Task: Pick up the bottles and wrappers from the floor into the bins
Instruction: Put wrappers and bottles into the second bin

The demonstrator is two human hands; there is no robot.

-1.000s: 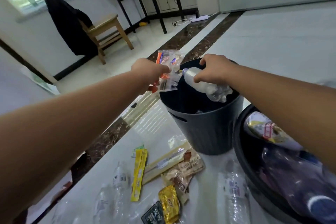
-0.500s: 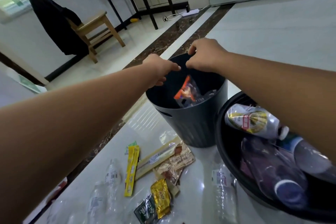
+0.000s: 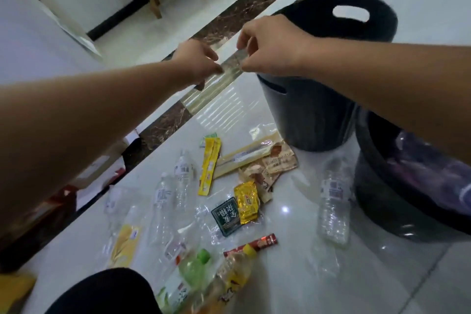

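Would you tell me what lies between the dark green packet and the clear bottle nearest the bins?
Head view: a gold packet beside the dark green packet, then bare floor up to the clear bottle.

Floor [image 3: 293,280]: glossy white tile, with a dark marbled band [image 3: 163,122] along its left side.
Bins: a ribbed bin [image 3: 305,115] stands upright, with a wider black bin [image 3: 377,199] just beside it.
Bottles: a lone clear bottle [image 3: 332,201] lies near the wider black bin. A green-capped bottle [image 3: 196,267] and a yellow-capped bottle [image 3: 234,275] lie nearest the camera.
Wrappers: a yellow sachet [image 3: 209,166] lies beside a pale long wrapper [image 3: 244,158]. A gold packet [image 3: 246,202] touches a dark green packet [image 3: 226,215].
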